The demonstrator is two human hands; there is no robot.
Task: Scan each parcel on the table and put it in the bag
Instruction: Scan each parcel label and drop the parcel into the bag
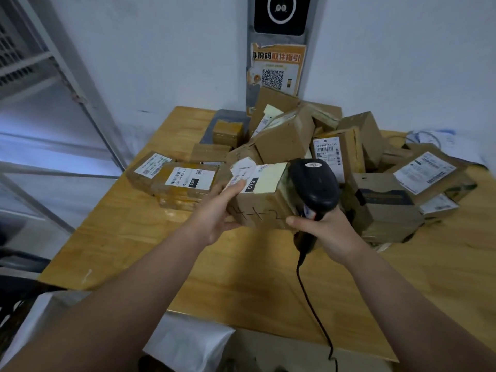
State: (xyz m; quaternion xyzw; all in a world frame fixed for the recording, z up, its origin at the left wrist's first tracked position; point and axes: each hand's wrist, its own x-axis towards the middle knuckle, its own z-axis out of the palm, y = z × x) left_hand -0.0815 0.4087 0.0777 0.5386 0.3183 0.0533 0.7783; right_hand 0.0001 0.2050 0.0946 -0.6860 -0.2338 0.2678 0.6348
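Note:
My left hand (214, 213) holds a brown cardboard parcel (264, 202) by its left end, fingers over its white label, thumb underneath. The parcel is lifted a little above the wooden table (241, 277). Its top carries a label marked 070, and handwriting runs along its front face. My right hand (326, 232) grips a black barcode scanner (314, 186) by the handle. The scanner head sits right at the parcel's right end. A black cable (314, 312) hangs from the scanner over the table's front edge. The white bag (185, 342) lies below the table's near edge.
A heap of cardboard parcels (287, 138) fills the back of the table. Two flat labelled parcels (185, 183) lie at the left, several more (418, 178) at the right. A grey post with an orange QR poster (276, 68) stands behind. Metal shelving (40, 76) is at the left.

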